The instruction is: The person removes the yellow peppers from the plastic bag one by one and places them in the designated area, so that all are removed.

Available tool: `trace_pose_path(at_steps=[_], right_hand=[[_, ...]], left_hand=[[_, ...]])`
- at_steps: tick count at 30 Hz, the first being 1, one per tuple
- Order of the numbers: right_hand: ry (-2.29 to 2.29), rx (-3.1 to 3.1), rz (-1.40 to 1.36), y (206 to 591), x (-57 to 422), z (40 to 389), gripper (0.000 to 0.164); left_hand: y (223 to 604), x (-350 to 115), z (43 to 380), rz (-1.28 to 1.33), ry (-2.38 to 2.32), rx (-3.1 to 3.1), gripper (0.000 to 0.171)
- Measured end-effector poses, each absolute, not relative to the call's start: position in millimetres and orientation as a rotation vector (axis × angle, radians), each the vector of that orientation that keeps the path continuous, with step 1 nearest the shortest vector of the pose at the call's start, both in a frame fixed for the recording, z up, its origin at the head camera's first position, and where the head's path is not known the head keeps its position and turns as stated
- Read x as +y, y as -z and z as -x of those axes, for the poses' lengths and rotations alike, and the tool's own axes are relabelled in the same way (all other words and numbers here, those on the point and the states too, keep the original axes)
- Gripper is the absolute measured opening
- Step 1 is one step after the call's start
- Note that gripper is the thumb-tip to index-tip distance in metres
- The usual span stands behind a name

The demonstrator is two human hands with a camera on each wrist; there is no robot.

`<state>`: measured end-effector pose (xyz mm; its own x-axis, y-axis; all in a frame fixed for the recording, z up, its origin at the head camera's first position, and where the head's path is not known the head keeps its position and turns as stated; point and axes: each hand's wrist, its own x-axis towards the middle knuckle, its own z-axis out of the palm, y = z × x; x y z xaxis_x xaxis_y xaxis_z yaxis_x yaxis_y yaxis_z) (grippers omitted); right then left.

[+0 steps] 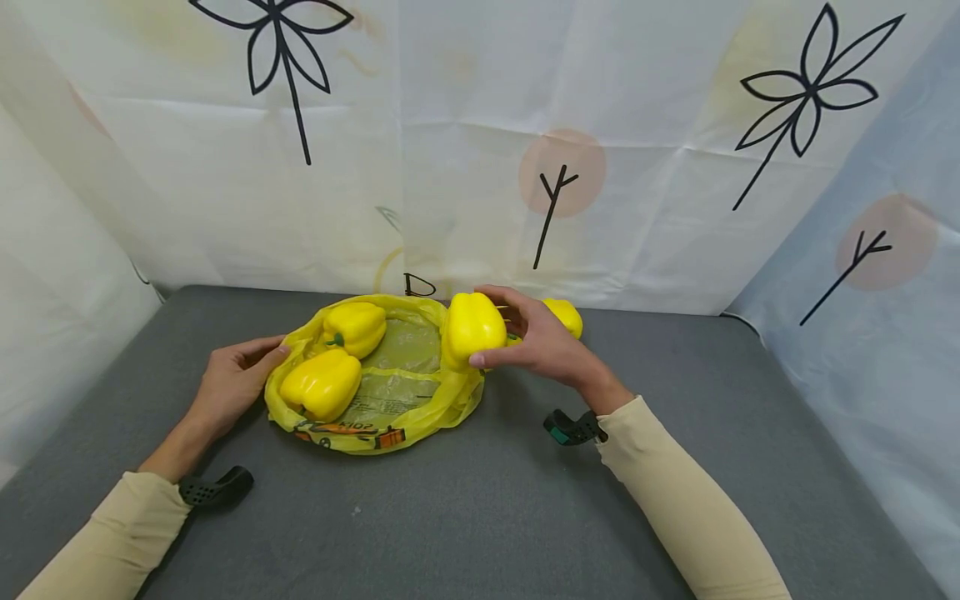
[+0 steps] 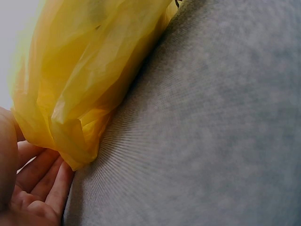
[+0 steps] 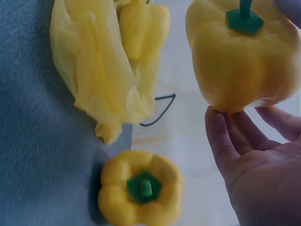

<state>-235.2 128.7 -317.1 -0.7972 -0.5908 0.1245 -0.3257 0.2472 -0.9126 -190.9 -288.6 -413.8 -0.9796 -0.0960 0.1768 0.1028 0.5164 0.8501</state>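
Near the tabletop's back edge [image 1: 660,327], the left grip [image 1: 231,385] pinches the bag [image 1: 457,400], seemingly steadying it, while the right grip [image 1: 543,343] clasps a pepper [image 1: 472,329].

Bench [image 1: 465,525], one, flat, with a grey fabric-textured surface. Directly upon it: one yellow plastic bag [image 1: 450,412], printed, mouth spread open, left of centre; one loose yellow bell pepper [image 1: 566,317], near the rear edge, right of the bag and apart from it.
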Motion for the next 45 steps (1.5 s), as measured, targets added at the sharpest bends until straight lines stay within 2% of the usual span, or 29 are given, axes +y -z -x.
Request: trace_pose_path(at_steps=[22, 45], right_hand=[[1.676, 2.310, 0.778, 323, 183, 223, 0.085], [1.858, 2.384, 0.524, 316, 231, 238, 0.072]], left_hand=[[415, -287, 191, 0.000, 1.459, -2.555, 0.055], [413, -287, 191, -0.013, 1.459, -2.557, 0.055]])
